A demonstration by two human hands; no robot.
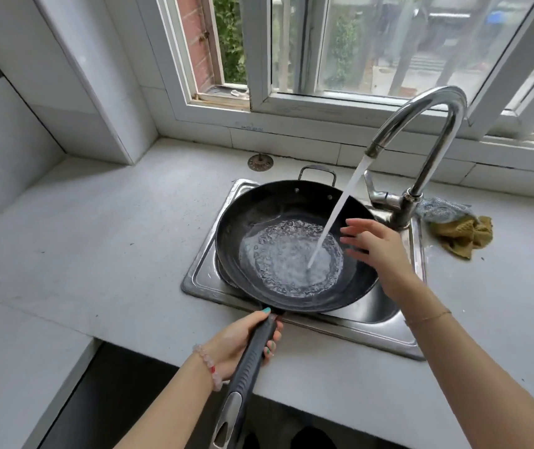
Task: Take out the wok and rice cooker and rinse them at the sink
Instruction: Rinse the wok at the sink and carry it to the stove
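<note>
A black wok sits over the steel sink, tilted a little, with a pool of bubbling water in its bottom. Water streams from the chrome tap into the wok. My left hand grips the wok's long dark handle near the pan. My right hand hovers over the wok's right rim with fingers spread and straight, holding nothing, just right of the stream. No rice cooker is in view.
White counter surrounds the sink. A blue and a mustard cloth lie crumpled right of the tap base. A round rusty metal fitting sits on the counter behind the sink. The window sill runs along the back.
</note>
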